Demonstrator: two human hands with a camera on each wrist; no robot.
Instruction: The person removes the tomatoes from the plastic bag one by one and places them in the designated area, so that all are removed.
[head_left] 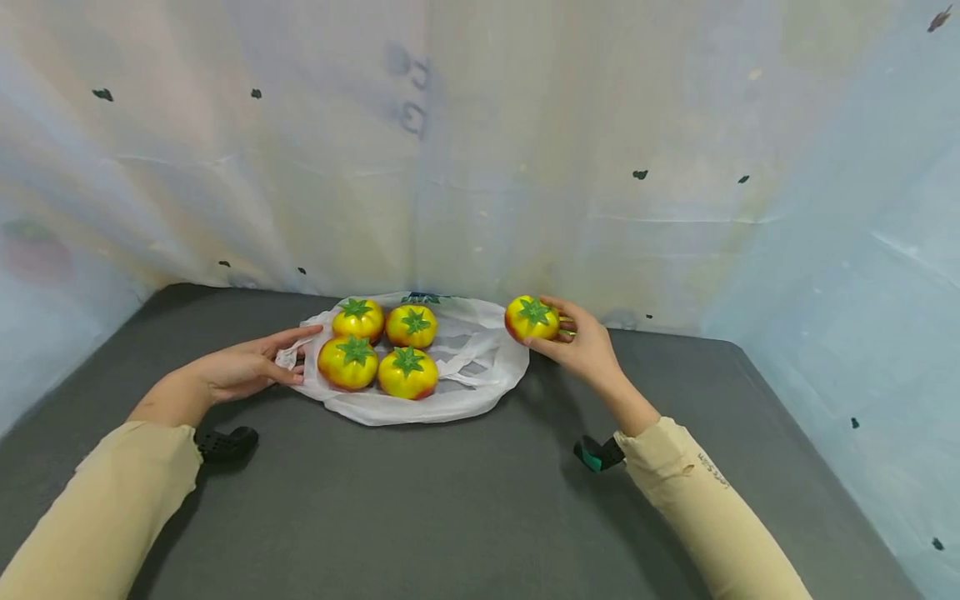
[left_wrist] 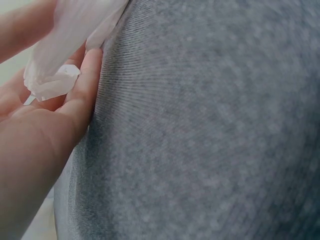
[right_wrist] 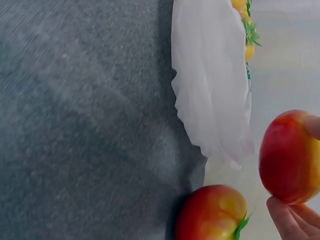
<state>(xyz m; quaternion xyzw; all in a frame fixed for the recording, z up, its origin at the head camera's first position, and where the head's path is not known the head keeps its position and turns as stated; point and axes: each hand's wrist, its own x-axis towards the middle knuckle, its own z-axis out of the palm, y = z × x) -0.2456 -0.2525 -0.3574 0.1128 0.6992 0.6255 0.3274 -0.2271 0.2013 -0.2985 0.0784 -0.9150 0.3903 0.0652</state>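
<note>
Glossy yellow-and-red tomatoes with green star-shaped tops, among them a front one [head_left: 407, 372], lie in a white plastic bag [head_left: 480, 400] on the dark table. At the bag's left end, my left hand [head_left: 251, 362] holds a crumpled part of it between thumb and fingers; the left wrist view shows this white film [left_wrist: 55, 85] in the hand. Past the bag's right rim, my right hand [head_left: 581, 342] grips another tomato [head_left: 531, 318] by its sides, raised off the table. Below it in the right wrist view sits a loose tomato [right_wrist: 210, 215], mostly hidden behind the hand in the head view.
A pale plastic sheet [head_left: 525, 167] with dark spots hangs as a wall behind the table [head_left: 420, 500], and more sheeting [head_left: 885, 333] closes the right side. The bag lies near the table's back edge.
</note>
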